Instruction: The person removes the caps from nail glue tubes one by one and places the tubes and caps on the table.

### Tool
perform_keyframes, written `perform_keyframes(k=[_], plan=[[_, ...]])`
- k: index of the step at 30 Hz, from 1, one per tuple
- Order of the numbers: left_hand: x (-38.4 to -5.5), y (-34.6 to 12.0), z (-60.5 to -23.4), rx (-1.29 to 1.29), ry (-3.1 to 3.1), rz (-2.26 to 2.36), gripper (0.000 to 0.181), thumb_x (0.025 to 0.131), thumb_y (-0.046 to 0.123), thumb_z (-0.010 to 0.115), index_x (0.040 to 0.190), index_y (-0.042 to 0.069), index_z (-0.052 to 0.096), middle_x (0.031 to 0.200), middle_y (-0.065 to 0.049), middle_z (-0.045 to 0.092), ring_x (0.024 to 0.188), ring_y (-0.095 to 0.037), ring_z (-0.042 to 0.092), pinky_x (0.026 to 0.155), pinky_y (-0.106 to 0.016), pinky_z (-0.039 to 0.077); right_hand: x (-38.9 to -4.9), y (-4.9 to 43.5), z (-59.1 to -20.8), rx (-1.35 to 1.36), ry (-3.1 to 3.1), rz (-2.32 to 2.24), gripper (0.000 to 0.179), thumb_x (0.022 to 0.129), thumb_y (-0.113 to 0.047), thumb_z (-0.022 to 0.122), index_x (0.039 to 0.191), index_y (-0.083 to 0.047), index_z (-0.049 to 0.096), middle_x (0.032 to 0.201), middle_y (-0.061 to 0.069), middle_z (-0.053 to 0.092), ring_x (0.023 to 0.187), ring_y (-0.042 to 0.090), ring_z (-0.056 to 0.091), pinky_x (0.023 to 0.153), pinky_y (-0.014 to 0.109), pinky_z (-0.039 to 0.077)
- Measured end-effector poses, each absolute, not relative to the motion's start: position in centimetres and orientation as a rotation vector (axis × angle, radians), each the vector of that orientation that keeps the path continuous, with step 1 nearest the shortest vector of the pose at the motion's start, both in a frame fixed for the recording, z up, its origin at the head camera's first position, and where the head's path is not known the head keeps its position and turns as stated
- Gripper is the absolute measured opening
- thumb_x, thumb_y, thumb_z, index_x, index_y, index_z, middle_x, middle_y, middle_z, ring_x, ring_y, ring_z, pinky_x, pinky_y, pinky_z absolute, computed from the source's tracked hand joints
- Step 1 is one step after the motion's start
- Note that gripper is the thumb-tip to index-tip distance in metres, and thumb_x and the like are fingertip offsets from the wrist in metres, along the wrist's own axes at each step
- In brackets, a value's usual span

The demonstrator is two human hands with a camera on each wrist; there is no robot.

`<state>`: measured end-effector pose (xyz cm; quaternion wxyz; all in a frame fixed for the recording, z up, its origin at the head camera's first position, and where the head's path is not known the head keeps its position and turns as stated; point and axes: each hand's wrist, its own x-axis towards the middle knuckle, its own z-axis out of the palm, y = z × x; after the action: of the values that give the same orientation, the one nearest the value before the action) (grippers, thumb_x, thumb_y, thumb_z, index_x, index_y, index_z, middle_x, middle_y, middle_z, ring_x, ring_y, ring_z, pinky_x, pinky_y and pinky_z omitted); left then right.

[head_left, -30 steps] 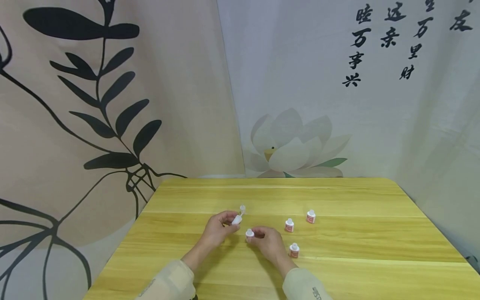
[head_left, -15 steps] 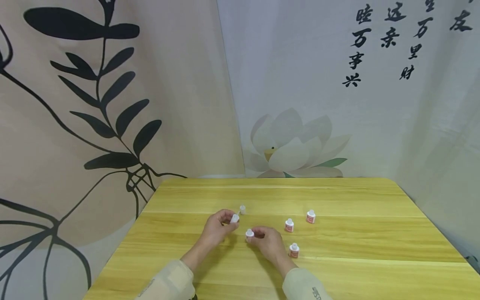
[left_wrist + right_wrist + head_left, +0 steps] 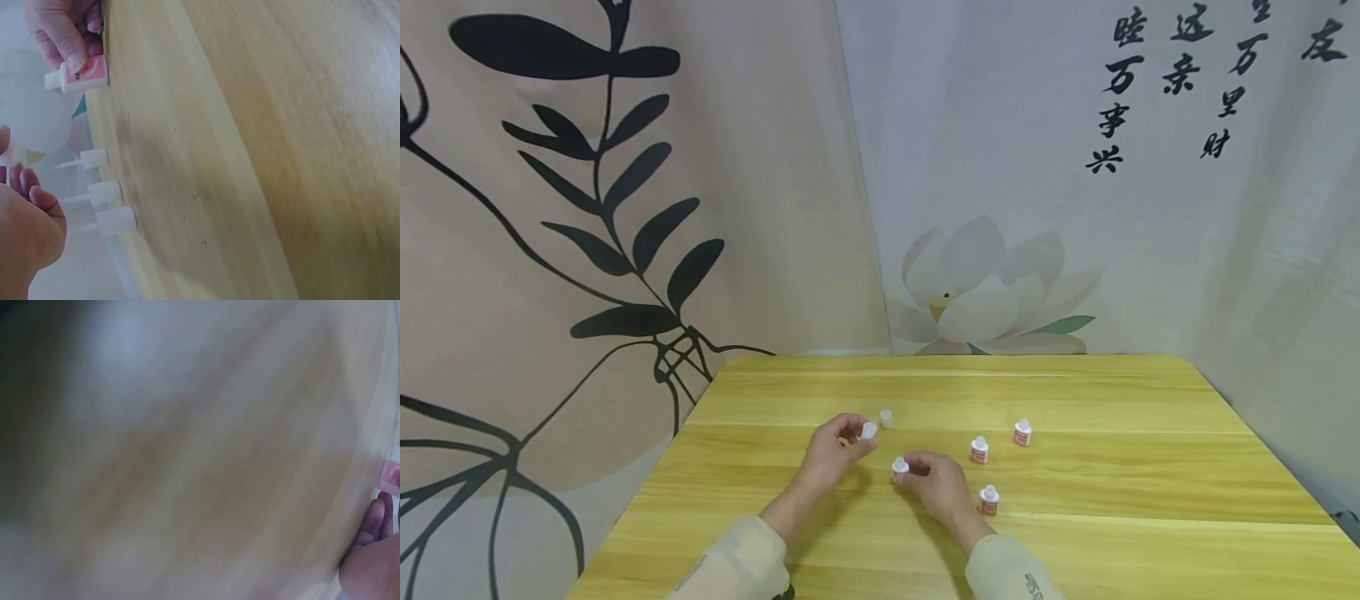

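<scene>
My left hand (image 3: 835, 448) pinches a white cap (image 3: 868, 430) between thumb and fingers, raised above the table. In the left wrist view the left hand's curled fingers stand beside three white brush caps (image 3: 117, 220), which rest upright on the table with thin stems pointing up. One of these standing caps (image 3: 886, 419) shows just beyond the fingers in the head view. My right hand (image 3: 942, 487) grips a small white bottle (image 3: 900, 471) with a pink label (image 3: 95, 70) and a narrow bare neck, held upright on the table. The right wrist view catches only part of this bottle (image 3: 392, 475).
Several matching things share the table (image 3: 1097, 467): to the right of my right hand stand three small bottles, one nearer (image 3: 988, 502), one behind it (image 3: 980, 451) and one farther right (image 3: 1022, 433). A printed curtain (image 3: 790, 250) hangs behind the table's far edge.
The left hand has lifted slightly up and away with the cap, which is now apart from the standing cap behind it. The right hand and its bottle have stayed in place.
</scene>
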<state>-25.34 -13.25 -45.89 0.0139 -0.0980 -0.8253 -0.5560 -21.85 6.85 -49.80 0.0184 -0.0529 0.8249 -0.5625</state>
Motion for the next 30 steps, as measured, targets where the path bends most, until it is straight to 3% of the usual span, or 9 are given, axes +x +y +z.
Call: perform_keyframes(k=[22, 30], plan=[[-25.4, -14.3, -44.5, -0.272, -2.465, -1.747, 0.022, 0.086, 0.012, 0.078, 0.106, 0.007, 0.069, 0.093, -0.003, 0.061, 0.086, -0.018, 0.053, 0.063, -0.023, 0.045, -21.8, 6.8, -49.8, -0.144, 2.541, -1.734, 0.029, 0.086, -0.018, 0.078, 0.111, -0.006, 0.071, 0.103, 0.002, 0.070, 0.098, 0.022, 0.064, 0.089, 0.044, 0.052], [-25.4, -15.6, -44.0, -0.224, -2.446, -1.711, 0.022, 0.088, 0.011, 0.075, 0.108, 0.007, 0.069, 0.095, -0.003, 0.061, 0.089, -0.018, 0.053, 0.070, -0.024, 0.047, -21.8, 6.7, -49.8, -0.146, 2.556, -1.732, 0.029, 0.085, -0.017, 0.078, 0.111, -0.005, 0.071, 0.103, 0.003, 0.070, 0.098, 0.023, 0.064, 0.088, 0.044, 0.052]])
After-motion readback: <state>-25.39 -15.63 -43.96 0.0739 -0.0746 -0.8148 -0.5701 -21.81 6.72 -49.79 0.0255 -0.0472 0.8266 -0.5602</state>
